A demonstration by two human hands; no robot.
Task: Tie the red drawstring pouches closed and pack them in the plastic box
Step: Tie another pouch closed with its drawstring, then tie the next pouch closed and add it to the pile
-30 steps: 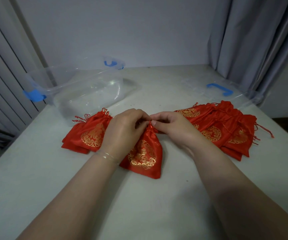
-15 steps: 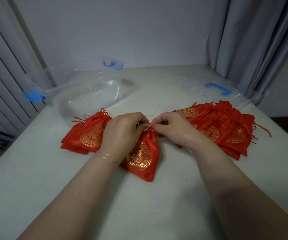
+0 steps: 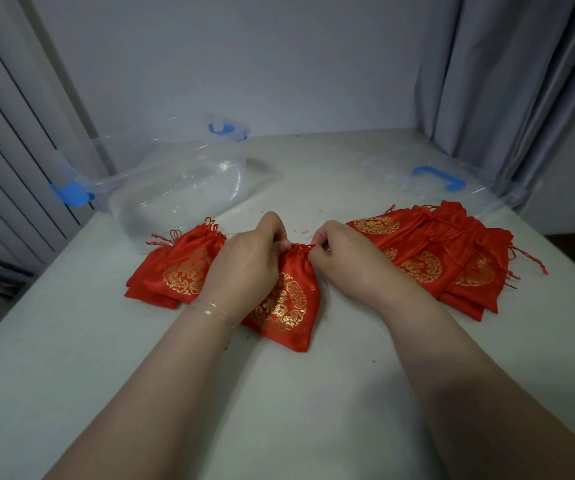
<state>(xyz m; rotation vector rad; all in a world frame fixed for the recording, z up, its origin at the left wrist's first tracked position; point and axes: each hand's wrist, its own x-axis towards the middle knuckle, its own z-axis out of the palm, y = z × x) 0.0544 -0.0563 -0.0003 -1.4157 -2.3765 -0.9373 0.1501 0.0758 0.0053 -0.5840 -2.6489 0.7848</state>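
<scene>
a: so, which step is this?

b: tying. the pouch [image 3: 284, 299] lies flat on the table [image 3: 71, 358] right in front, its neck gathered. the left hand [image 3: 244, 265] has fingers curled at the left side of the neck, the right hand [image 3: 343, 258] pinches a thin red cord at the right side. both hands are closed on the cords, i'd say pulling them apart to cinch it.

a: is the knot done?

b: can't tell, the fingers cover it. the neck looks bunched tight, though.

a: and the others?

b: a small stack [image 3: 175, 268] sits just left of the pouch, partly under the left wrist, necks gathered. a bigger pile [image 3: 445, 258] lies to the right, cords trailing loose. which lot is finished i can't say for sure.

a: the box?

b: the box [image 3: 161, 181] is clear, back left, beside the stack, nothing red in it. its lid [image 3: 452, 181] lies back right, behind the pile.

a: so what's next?

b: probably finish the knot, then move this pouch aside or into the box. packing seems not yet begun, so most of the job is left.
</scene>
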